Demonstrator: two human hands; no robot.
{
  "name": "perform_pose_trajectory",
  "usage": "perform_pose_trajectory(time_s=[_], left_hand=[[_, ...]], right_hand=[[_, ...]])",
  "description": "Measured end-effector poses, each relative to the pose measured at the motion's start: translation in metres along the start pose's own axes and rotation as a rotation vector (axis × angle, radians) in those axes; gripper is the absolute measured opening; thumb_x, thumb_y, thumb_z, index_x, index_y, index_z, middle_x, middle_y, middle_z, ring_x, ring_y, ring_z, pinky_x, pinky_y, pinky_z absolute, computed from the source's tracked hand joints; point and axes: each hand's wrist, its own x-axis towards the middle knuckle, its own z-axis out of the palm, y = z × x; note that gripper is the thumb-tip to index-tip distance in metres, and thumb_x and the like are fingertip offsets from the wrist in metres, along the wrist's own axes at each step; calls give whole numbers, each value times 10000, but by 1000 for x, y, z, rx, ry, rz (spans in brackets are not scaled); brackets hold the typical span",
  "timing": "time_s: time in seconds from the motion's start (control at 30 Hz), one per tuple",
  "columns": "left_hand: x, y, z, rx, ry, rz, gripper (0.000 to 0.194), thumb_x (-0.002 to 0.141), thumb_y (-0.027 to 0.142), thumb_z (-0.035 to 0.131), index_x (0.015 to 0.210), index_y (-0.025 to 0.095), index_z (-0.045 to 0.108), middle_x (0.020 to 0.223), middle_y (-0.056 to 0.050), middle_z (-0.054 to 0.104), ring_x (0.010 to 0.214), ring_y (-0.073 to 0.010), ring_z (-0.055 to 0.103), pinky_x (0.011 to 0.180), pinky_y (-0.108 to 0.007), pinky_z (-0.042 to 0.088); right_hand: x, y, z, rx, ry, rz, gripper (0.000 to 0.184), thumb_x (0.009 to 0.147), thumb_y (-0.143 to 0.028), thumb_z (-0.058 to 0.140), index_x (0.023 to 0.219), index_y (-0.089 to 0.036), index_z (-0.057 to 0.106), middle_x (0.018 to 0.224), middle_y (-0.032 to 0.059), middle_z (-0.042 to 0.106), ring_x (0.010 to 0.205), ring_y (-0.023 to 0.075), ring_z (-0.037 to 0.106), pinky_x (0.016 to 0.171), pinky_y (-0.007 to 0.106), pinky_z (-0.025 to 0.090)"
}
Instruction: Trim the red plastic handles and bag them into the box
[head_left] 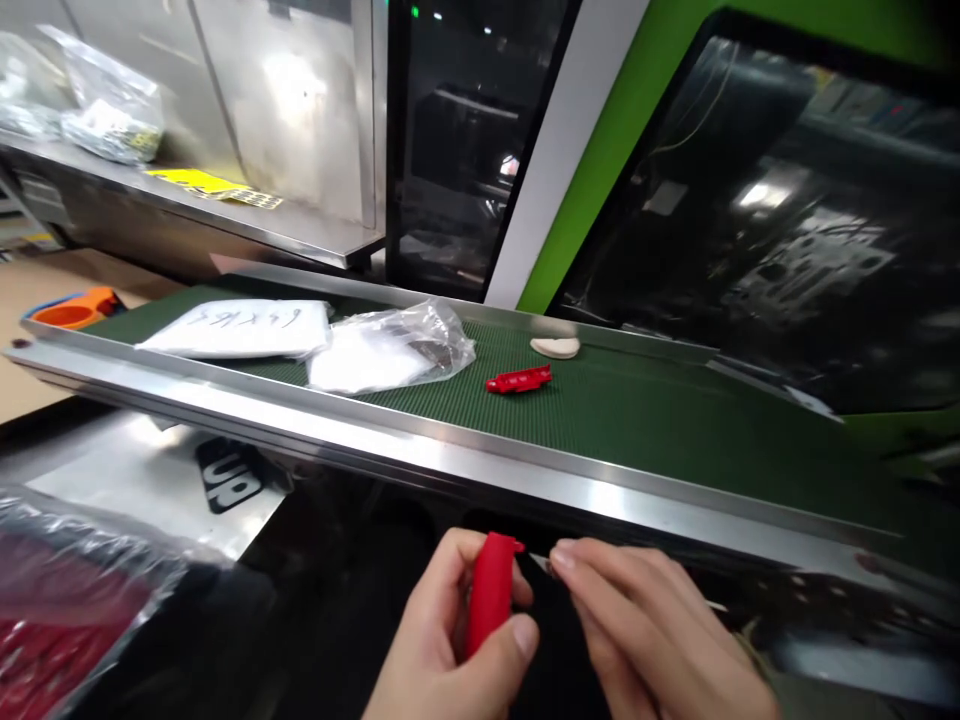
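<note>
My left hand (469, 630) is wrapped around a curved, smooth red plastic part (491, 595), held upright with a small nub at its top. My right hand (649, 620) is close by on the right, its fingers pinched together. A thin, pointed, knife-like blade (538, 562) sticks out from those fingertips towards the red part; its handle is mostly hidden by the hand. On the green conveyor belt (645, 420) beyond lies another red plastic part (519, 380), with its ribbed inside showing. Behind it rests a pale half-round piece (555, 347).
Clear bags with white contents (382, 350) and a white packet (240, 328) lie on the belt's left. A metal rail (450, 450) edges the belt. At lower left is a plastic-lined container of red parts (67, 630). A green machine (592, 160) stands behind.
</note>
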Motion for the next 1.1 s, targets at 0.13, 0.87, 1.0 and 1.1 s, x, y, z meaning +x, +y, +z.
perform_pose_trajectory(time_s=[0.13, 0.87, 1.0, 1.1], left_hand=[[-4, 2, -2, 56, -38, -10, 408, 760, 508, 717, 930, 204, 506, 697, 46, 447, 470, -31, 345, 449, -170, 283], [-4, -10, -8, -102, -189, -22, 359, 805, 422, 683, 966, 189, 463, 562, 69, 444, 448, -40, 359, 446, -145, 288], [-2, -14, -10, -255, -301, -78, 265, 843, 359, 611, 987, 178, 481, 532, 47, 481, 418, -45, 366, 417, -125, 287], [3, -22, -12, -365, -390, -36, 208, 855, 327, 600, 950, 168, 504, 537, 40, 486, 395, -43, 391, 388, -112, 317]], right_hand=[[-1, -8, 2, 1, 16, 82, 413, 845, 14, 498, 1195, -162, 627, 1113, 111, 643, 972, 198, 619, 768, 336, 499], [-11, 1, 1, 38, 25, 80, 426, 843, 0, 568, 1241, -144, 612, 1146, 101, 622, 1040, 189, 600, 818, 316, 503], [-13, -13, 6, 128, 132, 205, 387, 828, 48, 567, 1151, -148, 650, 1100, 90, 627, 1016, 182, 606, 824, 332, 509], [-15, -20, 11, 177, 55, 192, 395, 843, 55, 533, 1170, -137, 643, 1120, 100, 614, 1023, 177, 599, 813, 322, 513]])
